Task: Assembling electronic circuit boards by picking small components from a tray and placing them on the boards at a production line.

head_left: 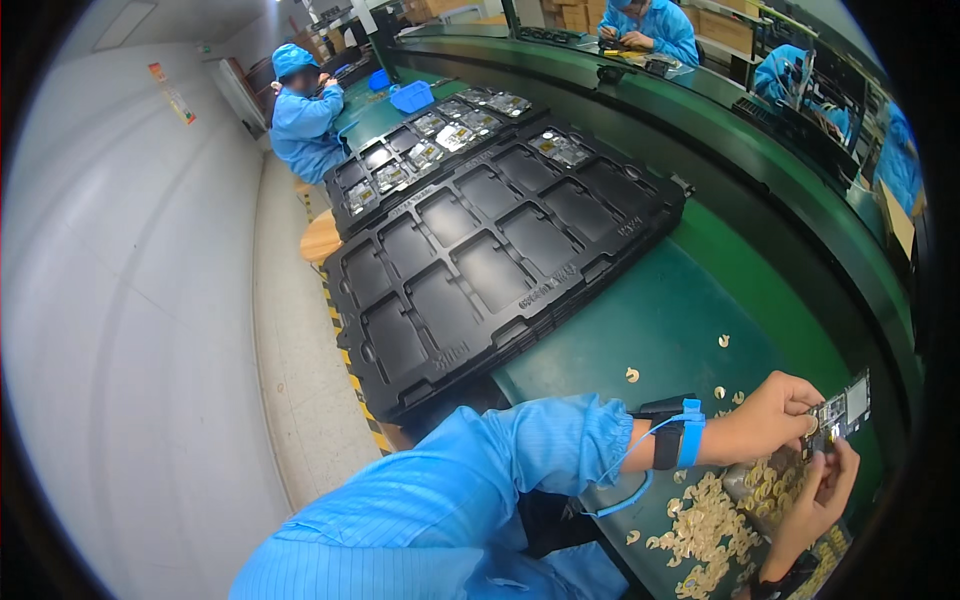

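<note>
Near the right edge, a small circuit board [852,402] is held up off the bench, tilted, with a pale rectangular part at its far end. My left hand [762,422] grips the board's near left side between thumb and fingers. Fingertips of my right hand [822,492] pinch its lower edge from below. A round pale disc [812,424] shows by the left fingertips, partly covered. Beneath my hands lies a heap of small round gold-coloured discs with notched edges [705,530], beside a clear bag [765,485] of similar discs.
Stacked black trays with moulded pockets [490,265] cover the bench to the left; one far pocket holds a board [560,147]. Behind, another tray [430,140] carries several boards. A blue bin [411,97] stands farther off. A co-worker [305,115] sits beyond; others work across the green rail.
</note>
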`<state>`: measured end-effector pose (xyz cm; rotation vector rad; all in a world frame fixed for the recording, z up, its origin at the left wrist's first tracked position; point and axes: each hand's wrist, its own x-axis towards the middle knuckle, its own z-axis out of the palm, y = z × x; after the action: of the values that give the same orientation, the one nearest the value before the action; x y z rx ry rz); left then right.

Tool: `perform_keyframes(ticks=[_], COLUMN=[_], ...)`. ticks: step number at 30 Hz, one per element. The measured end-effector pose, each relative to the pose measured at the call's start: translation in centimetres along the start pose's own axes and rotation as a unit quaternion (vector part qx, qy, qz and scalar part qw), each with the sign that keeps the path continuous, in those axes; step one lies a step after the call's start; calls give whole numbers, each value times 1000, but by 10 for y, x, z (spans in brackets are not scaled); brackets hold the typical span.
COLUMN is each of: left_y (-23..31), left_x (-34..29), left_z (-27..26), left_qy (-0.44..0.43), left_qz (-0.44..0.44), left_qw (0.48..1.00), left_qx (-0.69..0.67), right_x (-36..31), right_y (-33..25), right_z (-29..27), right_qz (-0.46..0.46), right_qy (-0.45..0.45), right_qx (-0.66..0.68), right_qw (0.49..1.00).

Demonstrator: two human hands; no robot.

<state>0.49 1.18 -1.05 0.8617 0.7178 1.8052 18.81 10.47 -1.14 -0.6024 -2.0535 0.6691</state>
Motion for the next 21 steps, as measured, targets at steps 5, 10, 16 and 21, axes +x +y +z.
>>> perform_keyframes(ticks=[5, 10, 16, 21], left_y=[5, -6, -10, -11], left_x=[0, 1, -6, -2], left_z=[-4, -10, 2, 1], left_qy=[-7, -17, 5, 14], left_qz=[-5, -22, 8, 118], left_qw=[1000, 1000, 999, 985], left_qx=[10, 9, 49, 125], right_x=[4, 1, -3, -2], right_y=[42, 35, 34, 7], right_z=[-8, 5, -1, -9], right_qz=[106, 144, 105, 172], right_qy=[-23, 5, -9, 15], right_qx=[53, 129, 125, 111], right_qw=[993, 981, 986, 979])
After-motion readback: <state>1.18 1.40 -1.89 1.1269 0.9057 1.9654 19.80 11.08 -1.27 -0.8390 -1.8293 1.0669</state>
